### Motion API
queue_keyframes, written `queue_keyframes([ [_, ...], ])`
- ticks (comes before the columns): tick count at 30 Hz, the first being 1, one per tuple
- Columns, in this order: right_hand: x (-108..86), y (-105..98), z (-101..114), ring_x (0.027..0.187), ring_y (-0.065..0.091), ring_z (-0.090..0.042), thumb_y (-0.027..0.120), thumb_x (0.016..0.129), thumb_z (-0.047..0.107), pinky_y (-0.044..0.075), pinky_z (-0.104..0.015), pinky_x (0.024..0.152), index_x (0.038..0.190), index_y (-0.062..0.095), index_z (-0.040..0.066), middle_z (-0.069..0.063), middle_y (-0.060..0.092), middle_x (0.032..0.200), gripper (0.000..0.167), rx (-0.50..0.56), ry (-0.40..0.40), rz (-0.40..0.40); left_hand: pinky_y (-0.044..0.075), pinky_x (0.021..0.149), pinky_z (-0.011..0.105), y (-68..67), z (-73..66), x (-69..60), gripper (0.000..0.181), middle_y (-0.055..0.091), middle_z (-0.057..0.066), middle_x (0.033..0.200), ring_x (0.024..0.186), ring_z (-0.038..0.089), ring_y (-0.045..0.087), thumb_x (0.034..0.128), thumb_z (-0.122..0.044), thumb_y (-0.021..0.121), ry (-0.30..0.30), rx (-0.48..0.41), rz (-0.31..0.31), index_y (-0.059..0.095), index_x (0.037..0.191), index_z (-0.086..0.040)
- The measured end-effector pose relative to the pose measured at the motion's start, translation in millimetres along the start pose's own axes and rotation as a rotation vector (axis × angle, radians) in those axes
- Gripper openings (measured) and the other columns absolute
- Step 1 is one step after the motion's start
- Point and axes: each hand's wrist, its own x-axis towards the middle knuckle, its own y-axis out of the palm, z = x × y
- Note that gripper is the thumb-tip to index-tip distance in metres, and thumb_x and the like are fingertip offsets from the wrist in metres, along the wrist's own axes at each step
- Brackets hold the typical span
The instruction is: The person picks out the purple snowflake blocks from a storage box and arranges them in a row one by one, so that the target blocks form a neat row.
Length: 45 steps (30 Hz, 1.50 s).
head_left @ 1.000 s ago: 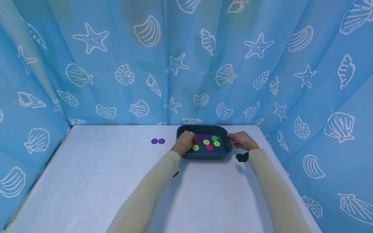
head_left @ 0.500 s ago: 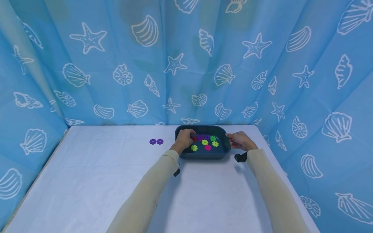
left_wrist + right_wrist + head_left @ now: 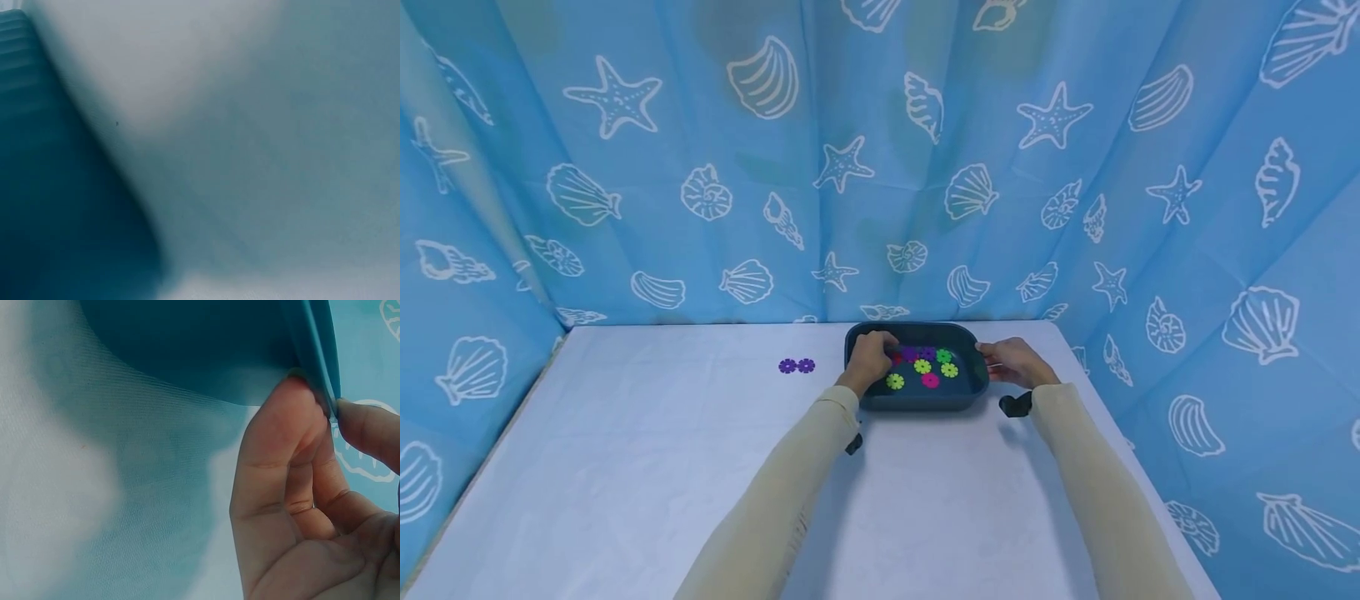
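Note:
A dark blue-green plastic tray (image 3: 940, 400) stands at the back of the table with several flower-shaped notched plastic discs in it: a green one (image 3: 943, 356), yellow, purple, pink and red ones. My left hand (image 3: 867, 360) reaches over the tray's left rim, its fingers beside the red disc (image 3: 896, 358). Whether they grip anything is hidden. In the left wrist view only the tray's outer wall (image 3: 56, 175) shows. My right hand (image 3: 294, 506) pinches the tray's right rim between thumb and fingers.
On the white table (image 3: 647, 467), left of the tray, lie two purple discs (image 3: 796, 366) side by side. A blue curtain (image 3: 850, 217) with white shell prints hangs close behind the table and along its sides.
The whole head view has shifted slightly. My left hand's fingers have spread a little inside the tray from a more closed shape. The tray, the discs and my right hand look unmoved.

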Motion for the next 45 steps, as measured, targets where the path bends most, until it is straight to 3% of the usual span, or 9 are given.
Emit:
queue_keyframes([
  [9,2.1,1,-1,0.087,0.060,-0.022,0.055,0.100,0.033,0.057,-0.026,0.073,0.133,0.048,-0.001,-0.014,0.055,0.113,0.047,0.011,0.024,-0.002,0.049,0.097,0.036,7.0,0.0,1.7,0.036,0.064,0.011,0.123,0.106,0.021,0.058,0.0872,0.006,0.066,-0.023,0.027,0.041,0.068,0.121,-0.007],
  [18,0.3,1,0,0.088,0.060,-0.022,0.053,0.101,0.032,0.056,-0.026,0.076,0.135,0.047,-0.002,-0.016,0.054,0.117,0.048,0.020,0.006,0.015,0.051,0.094,0.035,9.3,-0.9,4.9,0.032,0.066,0.011,0.120,0.106,0.021,0.061,0.0865,0.006,0.067,0.022,0.096,0.021,0.069,0.117,-0.004],
  [26,-0.4,0,1,0.090,0.059,-0.022,0.052,0.101,0.033,0.056,-0.026,0.076,0.134,0.047,-0.002,-0.016,0.053,0.117,0.048,0.013,-0.001,0.018,0.051,0.095,0.035,8.5,-3.7,4.0,0.030,0.066,0.010,0.121,0.106,0.020,0.062,0.0889,-0.005,0.070,0.025,0.054,0.018,0.068,0.119,-0.005],
  [39,-0.2,1,0,0.088,0.057,-0.022,0.053,0.101,0.031,0.057,-0.026,0.073,0.132,0.049,-0.003,-0.015,0.053,0.113,0.046,0.004,-0.013,0.033,0.047,0.100,0.035,3.3,-8.5,-1.3,0.029,0.067,0.006,0.119,0.112,0.020,0.059,0.0878,-0.017,0.074,0.193,-0.018,-0.050,0.070,0.115,-0.009],
  [45,-1.5,1,0,0.090,0.059,-0.023,0.053,0.101,0.032,0.056,-0.026,0.074,0.134,0.048,-0.003,-0.016,0.054,0.117,0.048,-0.007,-0.006,0.017,0.048,0.098,0.033,-6.4,-10.8,-2.6,0.029,0.068,0.005,0.115,0.109,0.019,0.060,0.0874,-0.017,0.074,0.266,-0.030,-0.078,0.070,0.115,-0.008],
])
